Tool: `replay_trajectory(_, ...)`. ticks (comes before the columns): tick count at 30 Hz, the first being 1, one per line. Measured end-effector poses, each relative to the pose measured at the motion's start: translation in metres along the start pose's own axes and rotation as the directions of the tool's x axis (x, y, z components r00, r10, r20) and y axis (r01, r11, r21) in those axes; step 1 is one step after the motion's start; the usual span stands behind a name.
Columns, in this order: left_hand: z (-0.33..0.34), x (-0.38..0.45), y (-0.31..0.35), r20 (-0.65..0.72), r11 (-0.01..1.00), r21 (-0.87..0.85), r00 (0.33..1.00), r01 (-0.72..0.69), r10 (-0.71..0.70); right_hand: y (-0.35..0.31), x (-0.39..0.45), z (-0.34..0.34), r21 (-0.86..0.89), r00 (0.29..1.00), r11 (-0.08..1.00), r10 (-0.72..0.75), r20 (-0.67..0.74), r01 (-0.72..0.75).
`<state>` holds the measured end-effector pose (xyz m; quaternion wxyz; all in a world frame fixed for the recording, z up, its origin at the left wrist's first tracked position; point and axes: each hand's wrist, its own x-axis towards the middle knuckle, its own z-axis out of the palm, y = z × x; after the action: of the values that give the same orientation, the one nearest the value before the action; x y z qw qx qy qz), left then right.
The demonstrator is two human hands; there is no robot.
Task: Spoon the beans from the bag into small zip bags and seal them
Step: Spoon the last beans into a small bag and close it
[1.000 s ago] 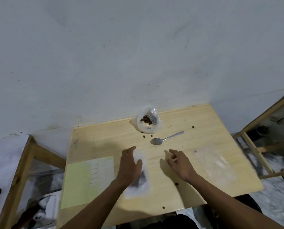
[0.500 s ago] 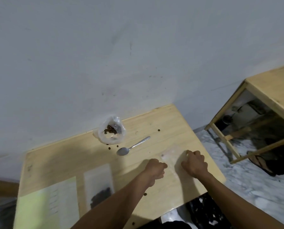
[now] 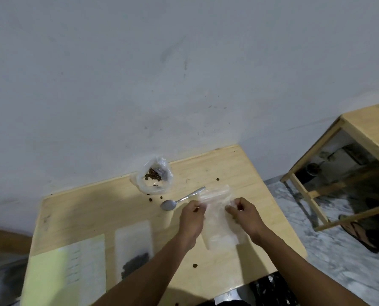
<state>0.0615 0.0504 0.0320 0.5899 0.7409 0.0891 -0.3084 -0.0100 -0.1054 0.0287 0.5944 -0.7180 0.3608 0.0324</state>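
Centrally, beans (image 3: 153,174) in open bag (image 3: 159,188)

Pale wooden table (image 3: 228,171): smooth, matt, faint grain. Clear thin plastic bean bag (image 3: 154,178): crinkled, glossy. Grey metal spoon (image 3: 179,200): smooth, dull sheen. Empty clear plastic zip bag (image 3: 219,226): filmy, slightly frosted. Flat clear plastic zip bag with dark beans (image 3: 133,248): same film. Yellow-green paper sheet (image 3: 51,274): matt. Grey plastered wall (image 3: 162,74): matt, scuffed. Marbled stone floor (image 3: 338,261): smooth.
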Motion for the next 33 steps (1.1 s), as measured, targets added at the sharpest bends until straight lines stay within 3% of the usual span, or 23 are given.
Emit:
replay_trajectory(3, -0.036, -0.002, 0.023, -0.028, 0.973, 0.112, 0.978, -0.202, 0.206, -0.039, -0.009, 0.014, 0.113, 0.991, 0.99, -0.098, 0.089, 0.087)
replay_trajectory(6, -0.076, -0.003, 0.043, 0.03, 0.902, 0.224, 0.928, -0.368, 0.371, -0.079, -0.016, 0.027, 0.233, 0.977, 0.964, -0.163, 0.14, 0.127)
replay_trajectory(9, -0.112, -0.009, 0.064, 0.074, 0.821, 0.323, 0.877, -0.471, 0.475, -0.116, -0.021, 0.041, 0.19, 0.943, 0.969, -0.207, 0.262, 0.159)
replay_trajectory(11, -0.132, -0.012, 0.075, 0.024, 0.766, 0.375, 0.832, -0.522, 0.555, -0.137, -0.025, 0.052, 0.132, 0.895, 0.968, -0.246, 0.371, 0.212)
replay_trajectory(16, -0.169, -0.018, 0.097, -0.134, 0.742, 0.481, 0.797, -0.468, 0.589, -0.172, -0.042, 0.088, 0.101, 0.776, 0.926, -0.361, 0.516, 0.364)
replay_trajectory(20, -0.195, -0.032, 0.103, -0.208, 0.754, 0.503, 0.787, -0.423, 0.58, -0.184, -0.051, 0.115, 0.144, 0.741, 0.915, -0.391, 0.546, 0.377)
replay_trajectory(23, -0.21, -0.042, 0.104, -0.254, 0.815, 0.422, 0.811, -0.397, 0.527, -0.188, -0.057, 0.132, 0.142, 0.742, 0.913, -0.395, 0.541, 0.382)
replay_trajectory(27, -0.223, -0.05, 0.101, -0.314, 0.861, 0.311, 0.811, -0.403, 0.493, -0.191, -0.067, 0.15, 0.042, 0.748, 0.836, -0.512, 0.422, 0.548)
replay_trajectory(30, -0.221, -0.062, 0.1, -0.284, 0.931, 0.022, 0.89, -0.365, 0.356, -0.192, -0.074, 0.164, -0.035, 0.726, 0.766, -0.594, 0.346, 0.642)
replay_trajectory(33, -0.215, -0.07, 0.102, -0.201, 0.936, -0.233, 0.955, -0.262, 0.217, -0.189, -0.078, 0.174, -0.064, 0.704, 0.733, -0.621, 0.346, 0.677)
